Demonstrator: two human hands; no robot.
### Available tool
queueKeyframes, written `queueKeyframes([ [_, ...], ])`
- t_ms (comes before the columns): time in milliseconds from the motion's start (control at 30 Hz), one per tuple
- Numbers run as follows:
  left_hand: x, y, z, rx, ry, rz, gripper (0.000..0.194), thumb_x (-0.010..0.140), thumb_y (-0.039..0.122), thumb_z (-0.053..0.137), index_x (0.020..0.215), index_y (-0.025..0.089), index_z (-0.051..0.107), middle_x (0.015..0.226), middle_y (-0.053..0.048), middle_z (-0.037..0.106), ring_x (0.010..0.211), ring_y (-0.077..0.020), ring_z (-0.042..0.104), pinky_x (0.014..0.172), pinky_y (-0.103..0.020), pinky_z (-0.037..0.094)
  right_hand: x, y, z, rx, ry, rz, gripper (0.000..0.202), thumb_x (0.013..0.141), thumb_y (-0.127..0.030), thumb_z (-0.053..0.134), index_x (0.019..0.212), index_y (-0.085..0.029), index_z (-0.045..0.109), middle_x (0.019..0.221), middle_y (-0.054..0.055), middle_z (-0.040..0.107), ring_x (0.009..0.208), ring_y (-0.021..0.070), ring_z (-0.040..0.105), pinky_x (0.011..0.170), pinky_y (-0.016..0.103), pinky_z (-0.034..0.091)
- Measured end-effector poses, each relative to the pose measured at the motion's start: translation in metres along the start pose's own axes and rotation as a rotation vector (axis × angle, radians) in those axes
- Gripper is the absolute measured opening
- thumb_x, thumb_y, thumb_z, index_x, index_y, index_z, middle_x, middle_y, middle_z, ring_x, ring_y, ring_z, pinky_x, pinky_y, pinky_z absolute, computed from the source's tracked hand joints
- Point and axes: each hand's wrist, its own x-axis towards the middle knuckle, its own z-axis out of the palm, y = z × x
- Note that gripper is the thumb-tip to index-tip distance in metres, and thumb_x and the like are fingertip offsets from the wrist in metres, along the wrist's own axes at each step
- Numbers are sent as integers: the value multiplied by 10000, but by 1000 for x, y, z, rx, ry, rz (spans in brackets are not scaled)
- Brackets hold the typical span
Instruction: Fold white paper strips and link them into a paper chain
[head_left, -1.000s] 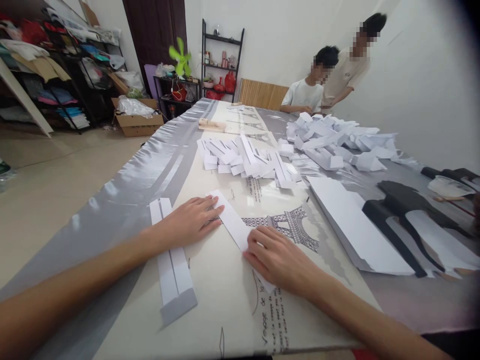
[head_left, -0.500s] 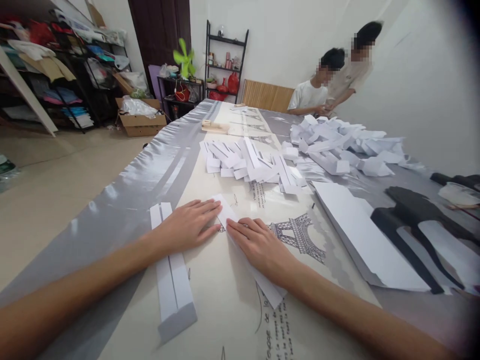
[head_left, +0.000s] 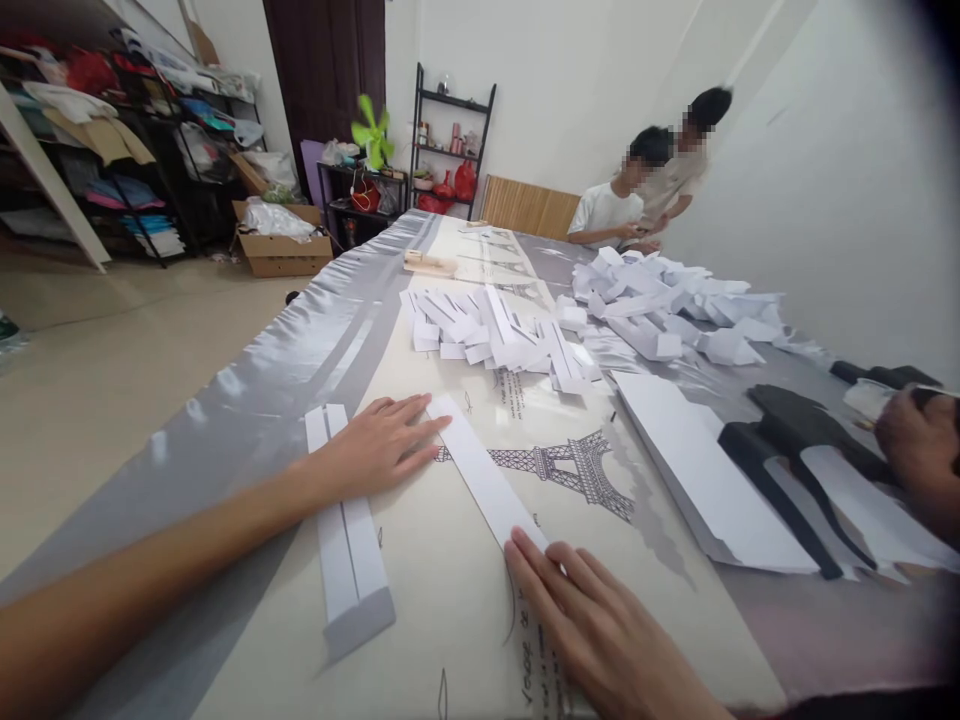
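Note:
A narrow folded white paper strip (head_left: 480, 475) lies slantwise on the table runner in front of me. My left hand (head_left: 375, 445) rests flat with its fingers spread, its fingertips touching the strip's far end. At the near end, the stretched fingers of my right hand (head_left: 581, 590) press down on the paper and cover that end. Another folded paper piece (head_left: 349, 570), with a dark slit along its length and a folded bottom flap, lies partly beneath my left wrist.
Ahead lies a heap of folded paper pieces (head_left: 495, 335), with a larger pile of white paper (head_left: 675, 300) behind. White sheets (head_left: 705, 480) lie at right beside black objects (head_left: 795, 430). Another person's hand (head_left: 919, 450) shows at the right edge. Two people (head_left: 611, 210) are at the far end.
My right hand has slid down the strip toward me, from its middle to its near end. My left hand stays at the far end. Another person's hand has appeared at the right edge.

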Motion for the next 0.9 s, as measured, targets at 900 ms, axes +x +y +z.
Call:
queueKeyframes([
  [900, -1, -1, 4, -45, -7, -100, 548, 1052, 538, 288, 1491, 234, 416, 1561, -93, 427, 1394, -285, 432, 1120, -436, 306, -9, 10, 15, 121, 99, 112, 458, 881, 28, 417, 1328, 10, 515, 1011, 176, 736, 847, 289, 665, 665, 391, 602],
])
